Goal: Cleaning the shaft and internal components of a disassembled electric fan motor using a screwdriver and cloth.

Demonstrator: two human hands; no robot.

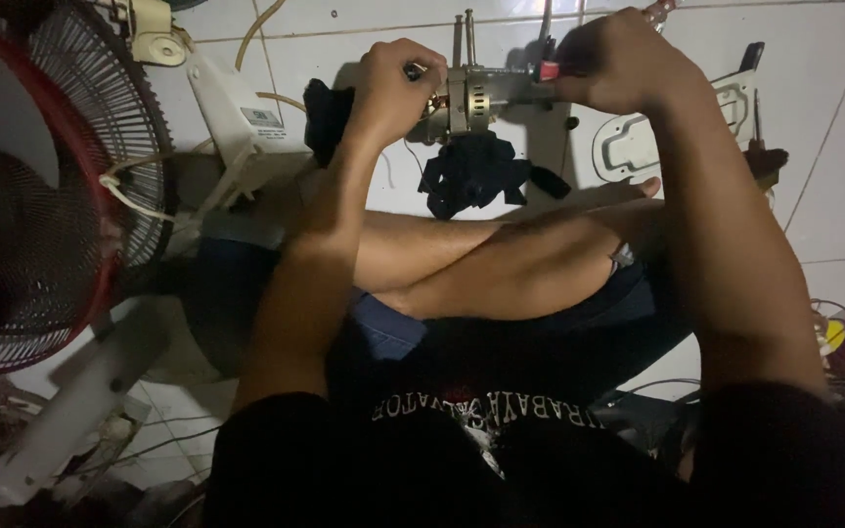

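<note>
A person sat cross-legged on white floor tiles [833, 127]. The left hand [395, 86] and right hand [610, 61] each gripped an end of a small fan motor [476, 93], held above a black cloth [471, 174].

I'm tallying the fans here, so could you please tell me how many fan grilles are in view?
1: a red-rimmed fan grille at the left edge, beside the left hand. More may be hidden in the dark lower-left corner.

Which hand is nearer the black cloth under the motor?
Left. The left hand grips the motor's left end, close above the black cloth. The right hand is at the motor's right end, farther up and to the right.
</note>
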